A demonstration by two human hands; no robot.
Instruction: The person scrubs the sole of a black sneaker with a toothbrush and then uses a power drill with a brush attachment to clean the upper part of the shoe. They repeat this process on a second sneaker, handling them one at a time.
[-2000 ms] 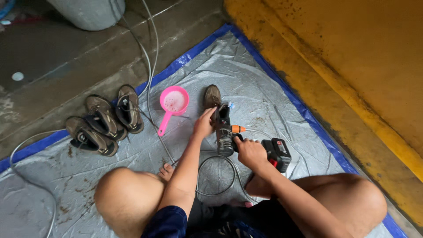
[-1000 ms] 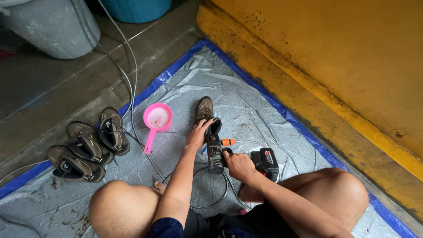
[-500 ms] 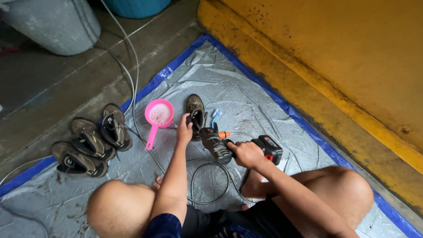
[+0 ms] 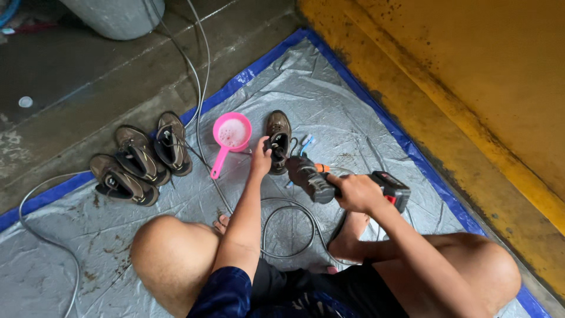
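Left hand (image 4: pixel 260 160) grips brown shoe (image 4: pixel 278 140) — right hand (image 4: pixel 358 192) w/ power tool (image 4: pixel 347 181).

A rough outdoor wash spot at a home or small workshop: a grey tarp (image 4: pixel 329 88) with blue edging covers bare concrete floor (image 4: pixel 70 76) under the hands. Right of them runs a stained yellow wall (image 4: pixel 471 65); hoses (image 4: pixel 197 70) and a bucket (image 4: pixel 115 17) lie beyond.
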